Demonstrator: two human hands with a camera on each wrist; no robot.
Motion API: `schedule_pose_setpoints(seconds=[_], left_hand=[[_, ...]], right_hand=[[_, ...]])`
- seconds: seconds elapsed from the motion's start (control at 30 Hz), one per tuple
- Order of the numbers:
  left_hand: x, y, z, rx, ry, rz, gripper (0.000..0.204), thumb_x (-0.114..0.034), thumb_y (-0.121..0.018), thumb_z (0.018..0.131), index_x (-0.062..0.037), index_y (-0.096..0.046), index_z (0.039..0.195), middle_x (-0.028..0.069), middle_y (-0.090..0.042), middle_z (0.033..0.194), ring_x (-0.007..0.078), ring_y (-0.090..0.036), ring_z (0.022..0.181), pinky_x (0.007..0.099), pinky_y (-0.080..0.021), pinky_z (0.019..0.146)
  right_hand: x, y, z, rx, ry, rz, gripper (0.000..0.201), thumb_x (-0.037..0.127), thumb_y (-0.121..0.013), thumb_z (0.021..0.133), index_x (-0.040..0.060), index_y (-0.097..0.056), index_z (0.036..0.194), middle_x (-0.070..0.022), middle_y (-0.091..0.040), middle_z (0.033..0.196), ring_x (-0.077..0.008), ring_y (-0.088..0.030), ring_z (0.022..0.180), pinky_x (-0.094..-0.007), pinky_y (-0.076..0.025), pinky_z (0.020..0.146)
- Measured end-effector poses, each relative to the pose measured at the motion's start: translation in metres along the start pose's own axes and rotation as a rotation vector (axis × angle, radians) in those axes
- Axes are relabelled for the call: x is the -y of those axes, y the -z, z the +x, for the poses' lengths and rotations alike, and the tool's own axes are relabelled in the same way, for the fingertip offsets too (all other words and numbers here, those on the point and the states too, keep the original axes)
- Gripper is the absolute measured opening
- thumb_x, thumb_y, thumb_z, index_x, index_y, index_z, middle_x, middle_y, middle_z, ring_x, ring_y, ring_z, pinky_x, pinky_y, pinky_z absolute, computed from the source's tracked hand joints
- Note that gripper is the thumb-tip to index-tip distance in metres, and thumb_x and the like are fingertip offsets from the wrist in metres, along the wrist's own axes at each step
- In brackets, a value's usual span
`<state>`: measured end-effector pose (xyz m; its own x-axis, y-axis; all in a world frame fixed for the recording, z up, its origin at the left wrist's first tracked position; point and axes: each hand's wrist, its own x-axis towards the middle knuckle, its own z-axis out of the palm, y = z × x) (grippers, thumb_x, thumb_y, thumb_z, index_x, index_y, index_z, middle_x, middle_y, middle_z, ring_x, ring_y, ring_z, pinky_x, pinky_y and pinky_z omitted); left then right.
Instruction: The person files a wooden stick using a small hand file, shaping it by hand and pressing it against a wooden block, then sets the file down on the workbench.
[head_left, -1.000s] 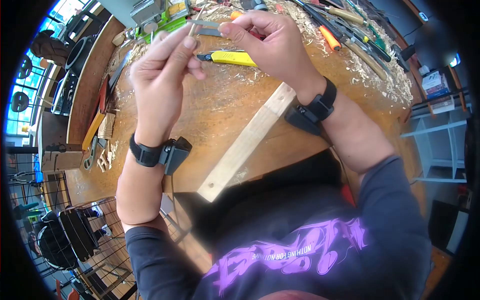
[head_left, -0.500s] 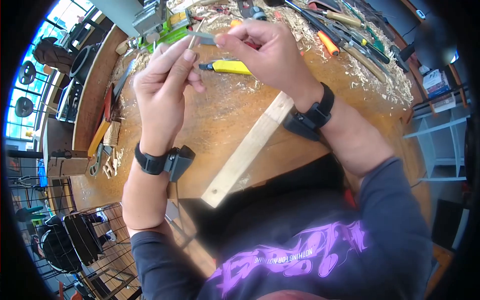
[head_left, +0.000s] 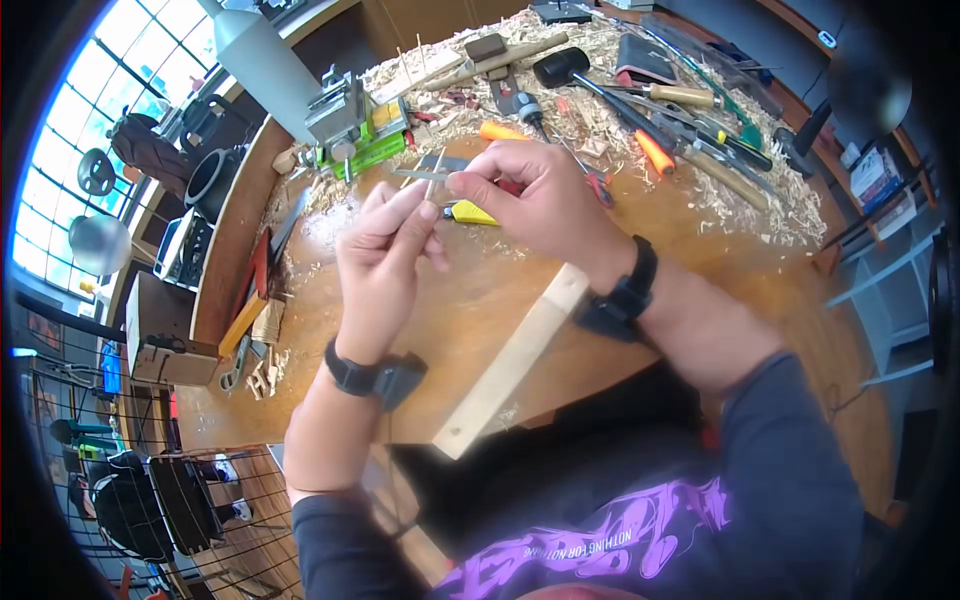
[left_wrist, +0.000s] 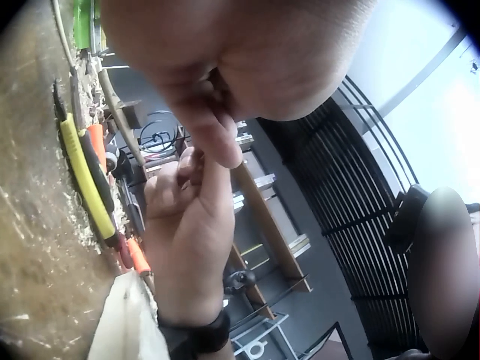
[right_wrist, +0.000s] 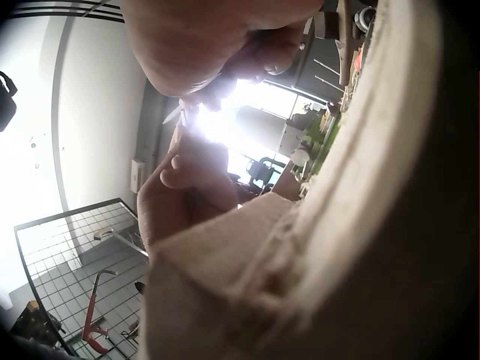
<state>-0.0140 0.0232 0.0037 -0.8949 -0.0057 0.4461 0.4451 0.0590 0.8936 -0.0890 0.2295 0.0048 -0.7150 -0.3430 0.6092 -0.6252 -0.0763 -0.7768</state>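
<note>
In the head view my left hand [head_left: 385, 250] pinches a thin wooden stick [head_left: 434, 188] between thumb and forefinger, its tip pointing up. My right hand [head_left: 530, 195] grips a narrow grey metal blade [head_left: 415, 175], which crosses the stick close above the left fingertips. The left wrist view has the left hand [left_wrist: 247, 52] at the top and the right hand [left_wrist: 191, 240] below it, fingertips close together. Under the hands lies a yellow utility knife [head_left: 472, 212], partly covered by the right hand. A pale wooden bar [head_left: 515, 360] with a hole near each end reaches toward my body.
Wood shavings [head_left: 720, 205] cover the bench's far and right sides. Among them lie a black mallet [head_left: 562, 68], an orange handle [head_left: 655, 152] and several other tools. A grey vise [head_left: 338, 115] and a green tool [head_left: 375, 155] stand at back left. Small wood scraps [head_left: 265, 375] lie at left.
The head view has tilted up, so the hands sit lower in it and more of the bench's far side shows. Both hands keep their grips; the blade still crosses the stick.
</note>
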Motion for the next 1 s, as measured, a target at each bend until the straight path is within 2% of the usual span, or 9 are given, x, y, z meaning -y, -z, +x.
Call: schedule_pose_setpoints(seconds=[0.13, 0.2, 0.4, 0.5, 0.63, 0.7, 0.8, 0.93, 1.0], left_hand=[[-0.003, 0.001, 0.003, -0.01, -0.044, 0.023, 0.031, 0.0, -0.066, 0.107, 0.0082, -0.07, 0.137, 0.0087, -0.064, 0.103, 0.0104, -0.067, 0.077, 0.0257, -0.059, 0.061], [-0.004, -0.007, 0.0, -0.009, -0.004, 0.0, 0.031, 0.001, -0.066, 0.107, 0.0082, -0.07, 0.137, 0.0085, -0.065, 0.103, 0.0103, -0.066, 0.077, 0.0254, -0.059, 0.061], [-0.006, 0.002, 0.004, -0.059, 0.023, -0.021, 0.026, -0.002, -0.066, 0.108, 0.0098, -0.072, 0.13, 0.0064, -0.065, 0.1, 0.0097, -0.067, 0.077, 0.0243, -0.059, 0.061], [0.0, 0.0, 0.001, 0.03, 0.065, 0.028, 0.027, -0.006, -0.067, 0.108, 0.0093, -0.074, 0.13, 0.0034, -0.061, 0.095, 0.0083, -0.065, 0.076, 0.0227, -0.052, 0.066], [-0.006, 0.003, 0.003, -0.001, 0.066, 0.014, 0.027, -0.007, -0.067, 0.109, 0.0085, -0.074, 0.129, 0.0031, -0.063, 0.09, 0.0083, -0.065, 0.075, 0.0234, -0.052, 0.068], [-0.001, 0.004, 0.004, 0.024, 0.033, -0.008, 0.019, -0.006, -0.066, 0.11, 0.0094, -0.075, 0.116, 0.0107, -0.071, 0.105, 0.009, -0.067, 0.073, 0.0243, -0.059, 0.061], [0.0, 0.002, 0.004, 0.02, -0.019, 0.024, 0.021, -0.007, -0.065, 0.11, 0.0102, -0.074, 0.117, 0.0136, -0.072, 0.11, 0.0089, -0.067, 0.074, 0.0247, -0.059, 0.062], [-0.011, -0.003, 0.003, -0.041, 0.011, -0.063, 0.021, -0.006, -0.065, 0.11, 0.0104, -0.074, 0.118, 0.016, -0.072, 0.117, 0.0089, -0.067, 0.075, 0.0249, -0.06, 0.063], [-0.013, -0.006, 0.001, -0.038, 0.041, -0.066, 0.031, -0.006, -0.065, 0.11, 0.0087, -0.071, 0.136, 0.0037, -0.062, 0.097, 0.0073, -0.065, 0.074, 0.0217, -0.053, 0.07]], right_hand=[[-0.005, 0.007, -0.001, 0.016, -0.087, -0.016, 0.015, 0.017, -0.082, 0.101, 0.0022, -0.081, 0.096, 0.0057, -0.066, 0.074, 0.0005, -0.049, 0.065, -0.0218, -0.037, 0.055], [-0.006, 0.005, -0.001, 0.025, -0.025, -0.039, 0.024, 0.024, -0.083, 0.1, 0.0004, -0.081, 0.095, -0.0014, -0.071, 0.076, -0.0056, -0.058, 0.064, -0.0263, -0.045, 0.057], [-0.009, 0.008, -0.004, 0.05, -0.092, -0.058, 0.023, 0.022, -0.085, 0.098, 0.0003, -0.081, 0.094, -0.0014, -0.072, 0.076, -0.007, -0.059, 0.064, -0.0275, -0.047, 0.058], [-0.01, -0.001, -0.004, 0.033, 0.031, -0.006, 0.023, 0.023, -0.085, 0.098, 0.0006, -0.081, 0.094, -0.0011, -0.072, 0.076, -0.0069, -0.059, 0.064, -0.0277, -0.046, 0.058], [-0.004, 0.003, -0.004, 0.043, -0.016, -0.034, 0.023, 0.024, -0.084, 0.099, 0.0012, -0.081, 0.094, -0.0013, -0.072, 0.075, -0.0065, -0.06, 0.065, -0.0274, -0.046, 0.058], [-0.006, 0.006, -0.005, 0.069, -0.082, -0.05, 0.024, 0.025, -0.084, 0.099, 0.0018, -0.081, 0.093, -0.0015, -0.072, 0.074, -0.0062, -0.06, 0.064, -0.0272, -0.046, 0.057], [-0.011, -0.004, -0.005, 0.052, 0.034, -0.043, 0.024, 0.025, -0.085, 0.098, 0.0018, -0.081, 0.092, -0.0015, -0.072, 0.073, -0.0059, -0.06, 0.063, -0.0268, -0.046, 0.057], [-0.006, 0.0, -0.004, 0.045, -0.001, -0.013, 0.024, 0.025, -0.084, 0.098, 0.0019, -0.08, 0.091, -0.0005, -0.071, 0.072, -0.005, -0.057, 0.062, -0.0263, -0.044, 0.056], [-0.006, 0.003, -0.005, 0.069, -0.023, -0.067, 0.024, 0.024, -0.084, 0.099, 0.0016, -0.08, 0.09, -0.0005, -0.07, 0.071, -0.0047, -0.057, 0.062, -0.0263, -0.044, 0.056]])
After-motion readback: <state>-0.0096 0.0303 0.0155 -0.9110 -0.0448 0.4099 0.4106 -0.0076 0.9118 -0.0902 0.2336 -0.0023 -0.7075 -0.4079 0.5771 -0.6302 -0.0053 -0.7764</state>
